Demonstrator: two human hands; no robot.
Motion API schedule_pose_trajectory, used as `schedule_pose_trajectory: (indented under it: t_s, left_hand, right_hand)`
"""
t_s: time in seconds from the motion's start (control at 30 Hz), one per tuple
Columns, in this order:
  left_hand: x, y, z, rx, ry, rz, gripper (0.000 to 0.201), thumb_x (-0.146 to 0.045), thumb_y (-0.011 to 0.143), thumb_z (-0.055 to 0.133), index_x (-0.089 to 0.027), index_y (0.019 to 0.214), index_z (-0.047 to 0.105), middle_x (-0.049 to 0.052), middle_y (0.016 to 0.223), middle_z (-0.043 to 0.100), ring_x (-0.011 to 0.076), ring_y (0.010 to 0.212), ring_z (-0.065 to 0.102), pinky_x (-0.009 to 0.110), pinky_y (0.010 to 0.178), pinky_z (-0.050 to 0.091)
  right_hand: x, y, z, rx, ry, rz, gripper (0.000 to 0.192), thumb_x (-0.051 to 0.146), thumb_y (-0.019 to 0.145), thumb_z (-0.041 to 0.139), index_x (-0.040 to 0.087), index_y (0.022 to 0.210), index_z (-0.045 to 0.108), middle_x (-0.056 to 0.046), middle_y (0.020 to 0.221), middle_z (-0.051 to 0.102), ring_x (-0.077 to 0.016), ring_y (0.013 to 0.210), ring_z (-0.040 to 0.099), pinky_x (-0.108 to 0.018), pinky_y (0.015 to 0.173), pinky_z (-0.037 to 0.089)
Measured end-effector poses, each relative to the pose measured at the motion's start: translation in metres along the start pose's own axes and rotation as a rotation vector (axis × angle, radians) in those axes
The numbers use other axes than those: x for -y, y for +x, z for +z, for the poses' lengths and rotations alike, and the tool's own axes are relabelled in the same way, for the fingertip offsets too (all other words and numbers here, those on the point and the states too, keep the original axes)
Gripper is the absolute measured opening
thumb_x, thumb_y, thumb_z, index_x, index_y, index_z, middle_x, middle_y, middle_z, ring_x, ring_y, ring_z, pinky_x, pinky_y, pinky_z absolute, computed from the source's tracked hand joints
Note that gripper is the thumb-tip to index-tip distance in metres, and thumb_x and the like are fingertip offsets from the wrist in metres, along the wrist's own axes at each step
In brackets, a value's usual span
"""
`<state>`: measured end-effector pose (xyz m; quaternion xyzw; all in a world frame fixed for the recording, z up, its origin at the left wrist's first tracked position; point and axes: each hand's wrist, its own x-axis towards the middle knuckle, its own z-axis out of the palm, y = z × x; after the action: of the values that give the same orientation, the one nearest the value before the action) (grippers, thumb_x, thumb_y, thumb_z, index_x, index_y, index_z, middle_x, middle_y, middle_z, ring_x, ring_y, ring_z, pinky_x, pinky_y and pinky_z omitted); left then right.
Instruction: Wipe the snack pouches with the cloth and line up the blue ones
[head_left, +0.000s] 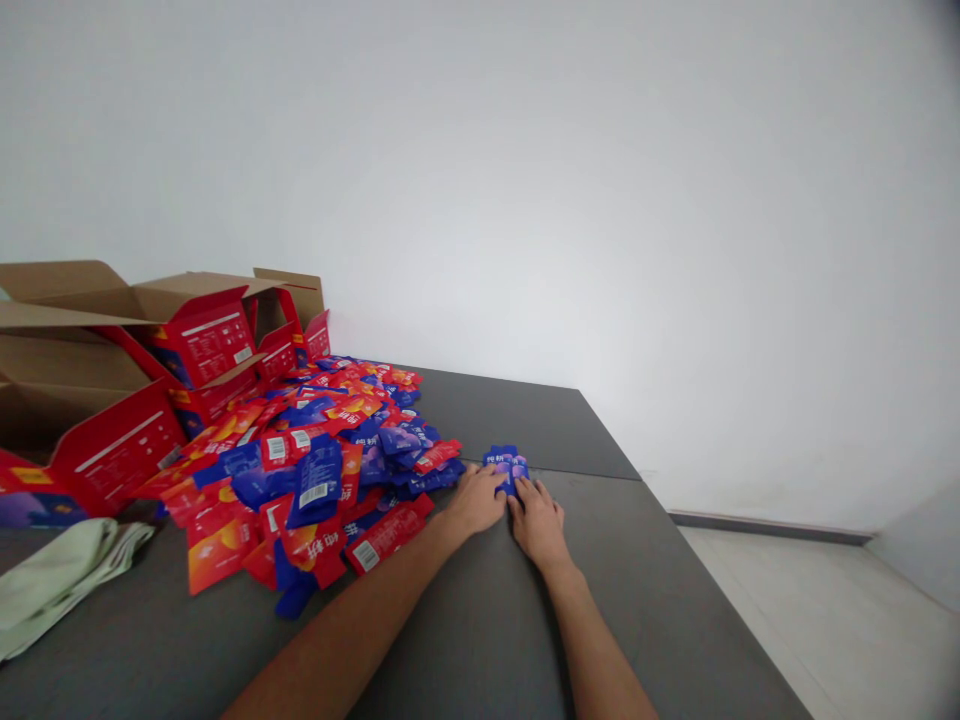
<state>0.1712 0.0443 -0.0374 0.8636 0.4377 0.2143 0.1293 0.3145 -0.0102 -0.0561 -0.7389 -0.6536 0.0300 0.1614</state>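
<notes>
Both my hands rest on the dark grey table (660,620), side by side. Under the fingertips of my left hand (478,500) and my right hand (537,522) lies a small stack of blue packets (507,464), flat on the tabletop. The fingers press on its near edge; neither hand lifts it. Just left of my left hand spreads a large loose pile of red and blue packets (315,470).
Open red cardboard boxes (112,400) stand at the left behind the pile. A pale green cloth (52,580) lies at the near left. The table's right edge drops to a light floor (825,610). A white wall runs behind.
</notes>
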Motion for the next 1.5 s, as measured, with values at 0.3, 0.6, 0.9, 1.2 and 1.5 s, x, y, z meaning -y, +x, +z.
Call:
schedule_pose_trajectory:
  t_s: [0.3, 0.6, 0.9, 1.2, 1.5]
  left_hand:
    - [-0.025, 0.006, 0.013, 0.021, -0.021, -0.003, 0.040, -0.027, 0.093, 0.039, -0.024, 0.125, 0.064, 0.011, 0.140, 0.054, 0.0301, 0.120, 0.049, 0.046, 0.102, 0.039]
    - [-0.039, 0.004, 0.017, 0.016, -0.041, -0.072, 0.045, -0.026, 0.092, 0.039, -0.025, 0.133, 0.057, 0.011, 0.144, 0.049, 0.0335, 0.124, 0.044, 0.050, 0.102, 0.037]
    - [-0.043, 0.004, 0.021, -0.005, -0.007, -0.048, 0.043, -0.025, 0.093, 0.036, -0.021, 0.129, 0.058, 0.013, 0.143, 0.050, 0.0360, 0.122, 0.045, 0.053, 0.099, 0.038]
    - [-0.031, -0.016, -0.014, -0.040, 0.103, -0.050, 0.042, -0.023, 0.088, 0.050, -0.019, 0.128, 0.059, 0.016, 0.129, 0.058, 0.0328, 0.121, 0.045, 0.048, 0.103, 0.036]
    - [0.028, -0.064, -0.071, -0.143, 0.366, -0.205, 0.035, -0.012, 0.089, 0.041, -0.019, 0.105, 0.072, 0.014, 0.121, 0.062, 0.0308, 0.116, 0.047, 0.043, 0.098, 0.038]
  right_hand:
    - [-0.028, 0.005, -0.009, 0.013, -0.027, 0.066, 0.049, 0.016, 0.095, 0.035, 0.032, 0.138, 0.054, -0.002, 0.149, 0.049, -0.0239, 0.143, 0.035, -0.050, 0.106, 0.034]
    - [-0.034, 0.007, -0.010, 0.007, -0.014, 0.070, 0.057, 0.015, 0.090, 0.044, 0.032, 0.144, 0.046, -0.003, 0.152, 0.045, -0.0250, 0.144, 0.033, -0.052, 0.108, 0.034]
    - [-0.045, 0.011, -0.003, -0.022, -0.050, 0.113, 0.061, 0.007, 0.084, 0.042, 0.032, 0.139, 0.053, -0.002, 0.149, 0.050, -0.0208, 0.142, 0.037, -0.046, 0.110, 0.032]
    - [-0.024, 0.002, -0.022, -0.092, -0.015, 0.109, 0.081, 0.002, 0.069, 0.044, 0.029, 0.145, 0.046, -0.004, 0.155, 0.040, -0.0269, 0.145, 0.030, -0.052, 0.108, 0.034]
    - [0.057, -0.013, -0.015, -0.133, 0.074, -0.149, 0.062, 0.002, 0.072, 0.044, 0.020, 0.127, 0.065, -0.006, 0.144, 0.054, -0.0265, 0.139, 0.039, -0.043, 0.112, 0.031]
